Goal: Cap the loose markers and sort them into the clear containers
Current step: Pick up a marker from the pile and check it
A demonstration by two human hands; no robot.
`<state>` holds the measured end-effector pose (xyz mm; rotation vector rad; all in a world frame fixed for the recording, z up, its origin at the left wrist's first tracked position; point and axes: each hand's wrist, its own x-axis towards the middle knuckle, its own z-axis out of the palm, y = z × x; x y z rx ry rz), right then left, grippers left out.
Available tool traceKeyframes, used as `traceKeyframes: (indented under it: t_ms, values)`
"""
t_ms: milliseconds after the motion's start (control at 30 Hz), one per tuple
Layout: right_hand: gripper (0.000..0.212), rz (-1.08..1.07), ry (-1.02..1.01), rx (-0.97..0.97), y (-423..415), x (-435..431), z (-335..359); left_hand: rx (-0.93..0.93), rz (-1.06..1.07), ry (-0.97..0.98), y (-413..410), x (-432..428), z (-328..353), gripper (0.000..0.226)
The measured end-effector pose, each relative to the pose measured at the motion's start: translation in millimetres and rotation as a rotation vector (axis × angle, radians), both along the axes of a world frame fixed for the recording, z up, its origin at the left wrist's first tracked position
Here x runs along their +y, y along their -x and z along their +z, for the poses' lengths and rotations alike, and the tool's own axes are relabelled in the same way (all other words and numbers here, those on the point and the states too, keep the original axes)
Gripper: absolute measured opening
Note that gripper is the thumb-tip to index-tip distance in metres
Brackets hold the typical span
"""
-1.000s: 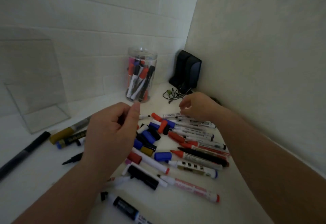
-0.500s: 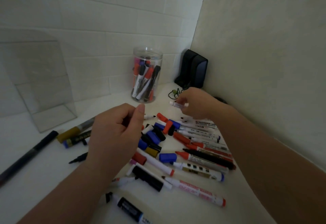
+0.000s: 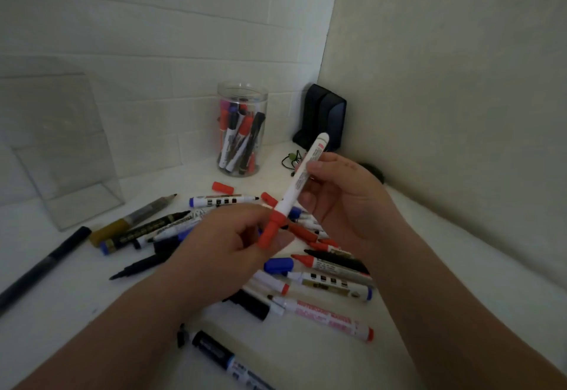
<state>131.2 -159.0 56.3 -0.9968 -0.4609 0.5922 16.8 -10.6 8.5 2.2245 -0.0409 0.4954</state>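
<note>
My right hand (image 3: pixel 343 199) grips a white marker (image 3: pixel 302 177) held up at a slant over the pile, tip end down. My left hand (image 3: pixel 227 248) pinches a red cap (image 3: pixel 269 231) that sits on the marker's lower end. Beneath both hands several loose markers (image 3: pixel 325 285) and caps lie scattered on the white table (image 3: pixel 445 267), some capped, some bare. A loose red cap (image 3: pixel 223 187) lies behind them. A clear round jar (image 3: pixel 242 95) with several capped markers stands at the back. A clear rectangular container (image 3: pixel 61 144) stands at the left with nothing in it.
A black two-part object (image 3: pixel 325 116) stands in the corner with a thin cord (image 3: pixel 291 159) beside it. Walls close the back and right. A long black pen (image 3: pixel 46 263) lies at the far left; a black-and-blue marker (image 3: pixel 221 356) lies near the front edge.
My right hand lifted a white marker out of the pile and swung it upright. My left hand came across with a red cap and met the marker's lower end.
</note>
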Motion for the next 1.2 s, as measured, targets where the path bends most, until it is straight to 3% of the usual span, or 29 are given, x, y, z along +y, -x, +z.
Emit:
traceKeyframes:
  t_ms: [133, 367, 533, 667, 767, 867, 1000, 1100, 1200]
  values:
    - [0.007, -0.005, -0.033, 0.045, 2.8, 0.5, -7.9, -0.132, 0.008, -0.055, 1.8, 0.4, -0.1, 0.033]
    - [0.019, -0.074, 0.062, 0.094, 3.7, 4.6, -20.4, -0.070, 0.055, -0.098, -0.8, 1.7, -2.1, 0.049]
    - [0.021, -0.065, 0.462, -0.356, 27.3, 14.3, -33.7, -0.008, 0.149, -0.108, -7.4, 4.7, -6.8, 0.034]
    - [0.022, -0.138, 0.450, -0.409, 29.3, 24.2, -34.5, 0.067, 0.312, -0.154, -6.7, 6.4, -0.5, 0.061]
    - [0.022, -0.209, 0.394, -0.401, 18.5, 29.0, -22.1, -0.057, 0.425, -0.163, -5.7, 15.6, -0.8, 0.079]
    - [0.015, -0.293, 0.488, -0.490, 1.1, 37.6, -8.1, -0.159, 0.492, -0.133, -5.9, 22.7, -1.4, 0.071]
    - [0.001, -0.416, 0.425, -0.459, -19.4, 56.9, 26.4, -0.186, 0.560, -0.177, -8.4, 30.3, -2.9, 0.050]
    - [0.005, -0.570, 0.337, -0.557, -42.3, 76.4, 60.5, -0.144, 0.609, -0.192, -11.2, 36.1, -4.6, 0.037]
    - [0.017, -0.766, 0.384, -0.705, -74.6, 103.0, 90.1, -0.155, 0.659, -0.184, -13.3, 41.6, -6.4, 0.026]
